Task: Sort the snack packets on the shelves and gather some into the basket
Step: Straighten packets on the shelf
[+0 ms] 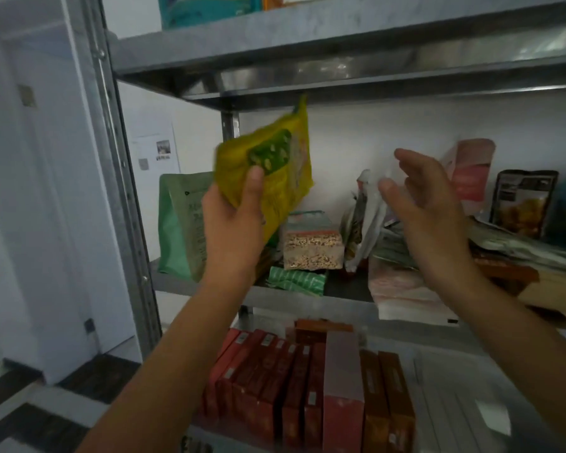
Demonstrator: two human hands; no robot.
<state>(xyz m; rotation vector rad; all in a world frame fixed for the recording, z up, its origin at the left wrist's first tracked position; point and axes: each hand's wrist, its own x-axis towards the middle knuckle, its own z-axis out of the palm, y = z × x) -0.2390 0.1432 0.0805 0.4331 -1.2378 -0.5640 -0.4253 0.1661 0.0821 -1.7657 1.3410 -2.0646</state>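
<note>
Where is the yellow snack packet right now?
Head view, left of centre: the left hand holds the yellow packet up, right of the green pouch and above the clear grain packet.

Only bare limbs in view: left hand (232,220) and right hand (430,207), both bare. Left forearm (177,338) and right forearm (520,341) are uncovered right down to the frame edge. Motion blur hides finer detail.

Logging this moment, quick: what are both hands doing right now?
Left hand: gripping the yellow snack packet.
Right hand: open, holding nothing.
</note>
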